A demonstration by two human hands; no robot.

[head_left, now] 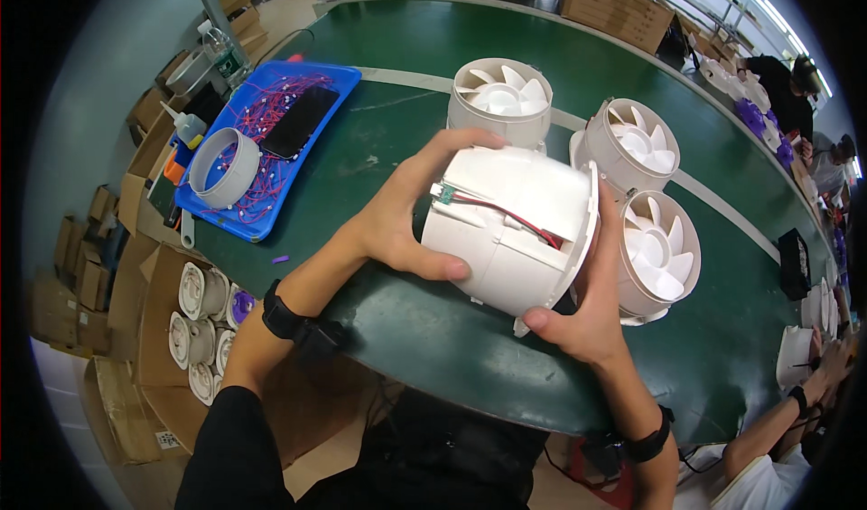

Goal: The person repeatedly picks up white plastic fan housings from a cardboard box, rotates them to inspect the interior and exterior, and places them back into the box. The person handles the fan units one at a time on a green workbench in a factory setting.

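Between my two hands is a white fan housing (506, 230), lying on its side above the green table. A small green circuit board with a red and black wire (501, 210) runs along its upper side. My left hand (411, 212) is wrapped round its left end, thumb across the near side. Around the flanged right end my right hand (587, 302) is closed, its thumb low on the rim. Just beyond stand three more white fans with blades showing: one behind (499, 103), one at the far right (629, 144) and one beside my right hand (657, 252).
A blue tray (257, 230) at the left holds red wires, a dark phone (302, 121) and a white ring (224, 168). Below the table's left edge, a cardboard box (163, 365) contains several white housings. At the right edge, other people's arms (777, 420) reach in.
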